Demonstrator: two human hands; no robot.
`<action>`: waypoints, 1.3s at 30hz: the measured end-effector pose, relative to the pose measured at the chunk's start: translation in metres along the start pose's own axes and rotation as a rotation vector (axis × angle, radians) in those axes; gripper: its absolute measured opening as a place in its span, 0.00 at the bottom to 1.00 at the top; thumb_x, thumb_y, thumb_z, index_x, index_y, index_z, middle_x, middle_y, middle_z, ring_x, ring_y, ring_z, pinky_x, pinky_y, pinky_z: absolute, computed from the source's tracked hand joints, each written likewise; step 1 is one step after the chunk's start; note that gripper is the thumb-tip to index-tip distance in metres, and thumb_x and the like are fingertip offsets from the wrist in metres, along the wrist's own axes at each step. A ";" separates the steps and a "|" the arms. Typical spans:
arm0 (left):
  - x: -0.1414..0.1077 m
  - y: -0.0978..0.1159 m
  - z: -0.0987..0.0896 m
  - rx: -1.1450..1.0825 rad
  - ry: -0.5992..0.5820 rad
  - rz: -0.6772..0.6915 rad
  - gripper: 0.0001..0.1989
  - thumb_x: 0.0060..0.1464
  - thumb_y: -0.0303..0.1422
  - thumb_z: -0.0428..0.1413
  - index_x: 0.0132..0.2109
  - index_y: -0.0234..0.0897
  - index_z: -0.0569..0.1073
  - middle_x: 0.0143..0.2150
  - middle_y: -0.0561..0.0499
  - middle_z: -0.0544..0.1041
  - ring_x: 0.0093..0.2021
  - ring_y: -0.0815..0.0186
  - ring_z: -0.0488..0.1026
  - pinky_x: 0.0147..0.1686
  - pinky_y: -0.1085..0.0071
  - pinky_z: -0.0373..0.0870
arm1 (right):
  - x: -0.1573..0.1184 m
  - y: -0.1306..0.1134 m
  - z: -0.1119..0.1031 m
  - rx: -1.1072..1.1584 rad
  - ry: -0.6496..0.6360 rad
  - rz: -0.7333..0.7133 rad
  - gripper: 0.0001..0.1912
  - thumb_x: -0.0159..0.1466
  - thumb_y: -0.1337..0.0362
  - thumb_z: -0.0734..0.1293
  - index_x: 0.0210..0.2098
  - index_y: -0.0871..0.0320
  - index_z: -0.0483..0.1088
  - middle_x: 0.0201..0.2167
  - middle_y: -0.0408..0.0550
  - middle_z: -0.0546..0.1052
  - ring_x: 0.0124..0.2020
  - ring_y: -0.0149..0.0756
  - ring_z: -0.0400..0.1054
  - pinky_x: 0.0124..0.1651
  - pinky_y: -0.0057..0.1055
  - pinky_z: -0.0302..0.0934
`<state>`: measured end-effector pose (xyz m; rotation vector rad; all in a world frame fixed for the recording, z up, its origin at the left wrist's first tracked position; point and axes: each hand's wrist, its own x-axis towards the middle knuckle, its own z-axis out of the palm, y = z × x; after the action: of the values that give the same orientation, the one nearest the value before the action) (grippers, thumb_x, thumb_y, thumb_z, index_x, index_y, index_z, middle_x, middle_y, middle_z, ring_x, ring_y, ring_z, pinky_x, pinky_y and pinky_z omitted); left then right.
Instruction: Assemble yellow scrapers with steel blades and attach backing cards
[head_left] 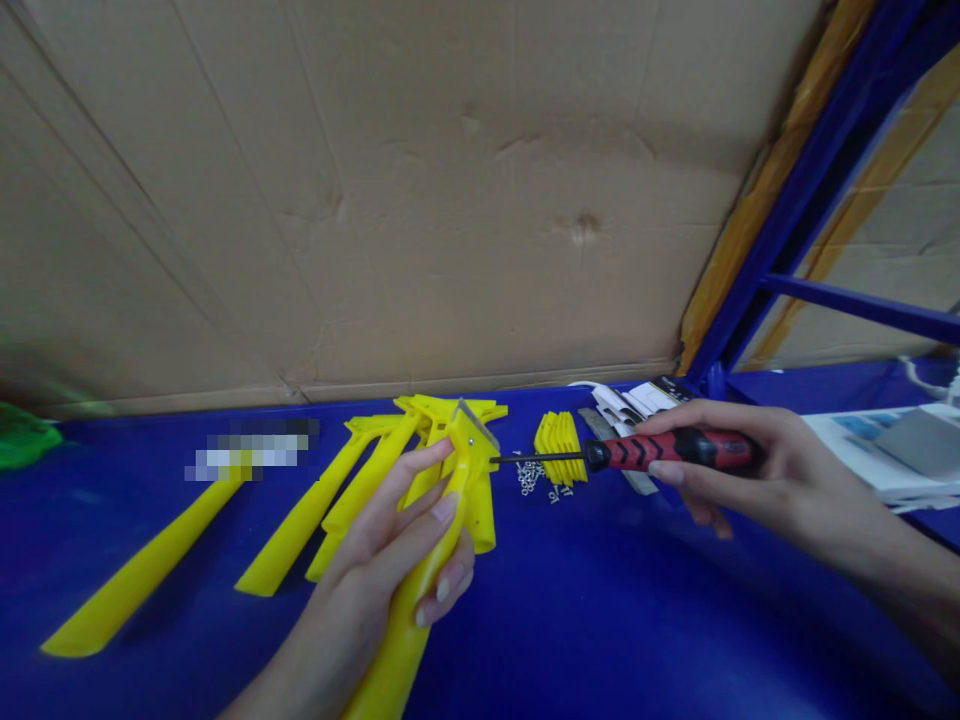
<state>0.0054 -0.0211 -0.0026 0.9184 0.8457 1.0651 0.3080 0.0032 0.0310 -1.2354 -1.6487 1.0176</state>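
Gripping a yellow plastic scraper (397,650) in your left hand (360,600), fingers (405,490) wrapped around its handle, metal-tipped head up. Your right hand (787,490) is closed on a red-and-black screwdriver (667,450), shaft level, tip right at the scraper head; can't tell if touching. On the blue desk (637,600): more yellow scraper handles (300,530) fanned out left of your left hand, ribbed yellow parts (559,445) just right of the scraper head, loose small screws (529,478) beside them. Grey metal strips (637,482) and white packaging (630,400) sit behind the screwdriver. Printed sheets (847,440) far right, green item (22,435) far left. Cardboard wall (450,200) and blue metal frame (862,305) along the far side.
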 end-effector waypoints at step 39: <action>0.001 0.003 0.008 -0.068 -0.073 -0.205 0.40 0.66 0.35 0.60 0.76 0.38 0.48 0.21 0.56 0.73 0.18 0.74 0.59 0.23 0.74 0.49 | -0.003 0.005 -0.006 0.011 0.215 -0.073 0.16 0.57 0.49 0.80 0.34 0.53 0.82 0.18 0.45 0.76 0.15 0.32 0.64 0.18 0.27 0.56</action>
<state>0.0117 -0.0211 0.0028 0.7911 0.8194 0.8725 0.3160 0.0018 0.0278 -1.2228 -1.5081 0.8182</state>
